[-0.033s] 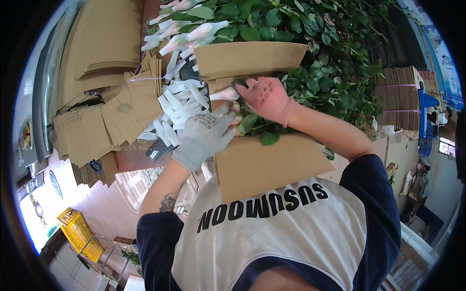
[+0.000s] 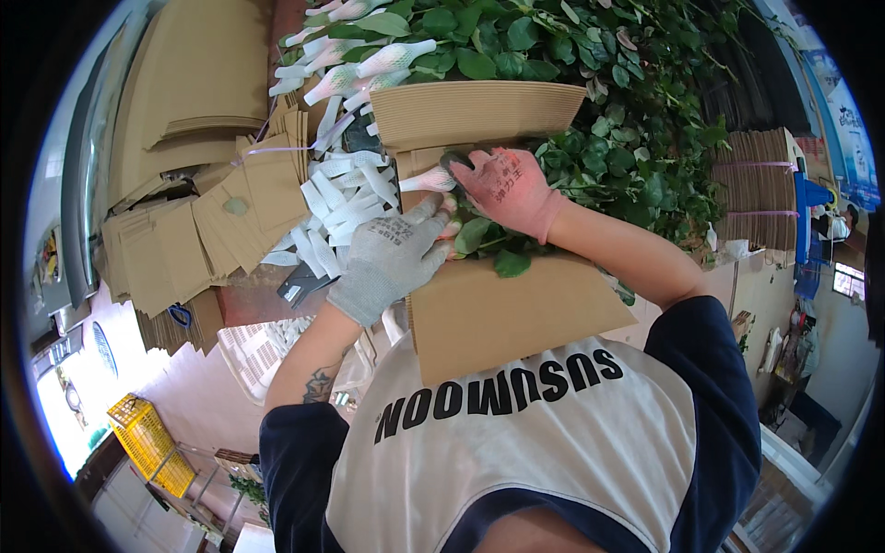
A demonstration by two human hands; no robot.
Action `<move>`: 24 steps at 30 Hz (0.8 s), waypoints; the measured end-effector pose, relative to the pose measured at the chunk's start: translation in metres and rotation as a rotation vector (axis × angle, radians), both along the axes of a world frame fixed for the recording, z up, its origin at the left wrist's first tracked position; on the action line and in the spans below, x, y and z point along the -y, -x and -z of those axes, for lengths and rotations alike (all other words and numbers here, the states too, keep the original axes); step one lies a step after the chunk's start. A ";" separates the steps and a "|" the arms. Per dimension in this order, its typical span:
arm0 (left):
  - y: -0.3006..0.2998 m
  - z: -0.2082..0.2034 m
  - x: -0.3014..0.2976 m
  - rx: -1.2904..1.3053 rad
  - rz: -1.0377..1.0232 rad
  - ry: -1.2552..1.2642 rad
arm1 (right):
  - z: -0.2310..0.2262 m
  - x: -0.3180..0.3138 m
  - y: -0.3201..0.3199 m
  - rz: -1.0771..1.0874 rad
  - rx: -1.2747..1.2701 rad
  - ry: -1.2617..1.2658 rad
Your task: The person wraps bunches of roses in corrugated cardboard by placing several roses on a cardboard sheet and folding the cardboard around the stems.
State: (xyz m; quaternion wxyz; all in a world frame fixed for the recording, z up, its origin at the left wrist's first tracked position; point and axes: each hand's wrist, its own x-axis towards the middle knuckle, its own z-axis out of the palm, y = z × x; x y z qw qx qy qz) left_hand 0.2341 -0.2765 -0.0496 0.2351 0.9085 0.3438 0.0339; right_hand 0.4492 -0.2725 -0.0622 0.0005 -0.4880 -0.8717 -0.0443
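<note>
Between the raised flaps of a brown corrugated cardboard sheet (image 2: 516, 304) lie leafy roses, their heads toward the left. My right hand (image 2: 507, 192), in a pink glove with a dark patch near the fingertips, closes on the base of a rose in a white foam net (image 2: 430, 181). Beside it, my left hand (image 2: 389, 260), in a grey glove, curls its fingers round pinkish-green rose heads (image 2: 450, 226) on the near side. Those heads are partly covered by the fingers. Green leaves (image 2: 489, 241) stick out below my right hand.
Loose white foam nets (image 2: 348, 198) pile up left of the cardboard. Several netted roses (image 2: 383, 60) lie at the far left, with thick foliage (image 2: 627, 138) to the right. Brown cardboard pieces (image 2: 175, 244) are stacked left; a strapped cardboard stack (image 2: 756, 189) stands right.
</note>
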 end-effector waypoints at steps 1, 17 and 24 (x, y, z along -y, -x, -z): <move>0.001 0.002 -0.001 0.004 0.000 -0.003 | 0.002 0.000 0.001 0.023 0.003 0.042; 0.002 0.041 -0.036 0.230 -0.277 -0.176 | -0.001 0.010 -0.002 -0.087 0.101 -0.032; 0.009 0.028 -0.038 0.201 -0.201 -0.193 | 0.003 0.007 -0.011 -0.022 0.034 0.155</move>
